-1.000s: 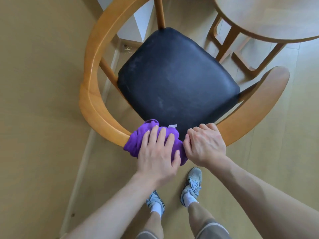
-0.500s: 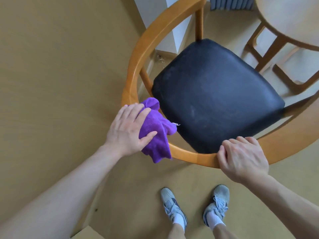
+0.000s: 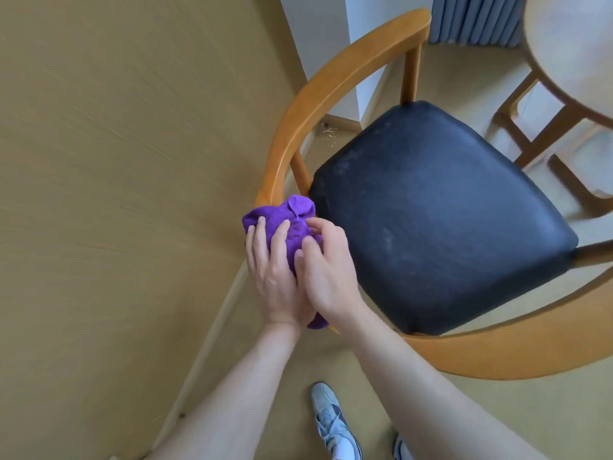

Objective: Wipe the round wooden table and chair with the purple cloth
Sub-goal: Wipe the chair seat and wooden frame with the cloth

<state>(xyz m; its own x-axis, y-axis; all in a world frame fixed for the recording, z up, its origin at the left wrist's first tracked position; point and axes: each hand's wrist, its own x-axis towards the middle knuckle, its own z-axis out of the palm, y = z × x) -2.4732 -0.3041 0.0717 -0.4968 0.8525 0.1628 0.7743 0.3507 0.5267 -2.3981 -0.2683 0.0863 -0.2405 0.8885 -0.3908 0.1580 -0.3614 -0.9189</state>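
My left hand (image 3: 270, 270) lies on the purple cloth (image 3: 285, 220), fingers curved over its outer side, and my right hand (image 3: 326, 270) curls its fingertips into the top of it; both grips hold the cloth, bunched between them. The cloth is soft, nubby terry, crumpled into a lump, one small flap poking up. It sits wrapped over the curved rail of the chair (image 3: 335, 78), at the bend beside the seat's near-left corner. The rail is smooth, glossy, honey-coloured wood. The seat (image 3: 441, 210) is black, leathery, faintly scuffed, a rounded square. The round pale wooden counter (image 3: 570, 44) stands beyond the chair.
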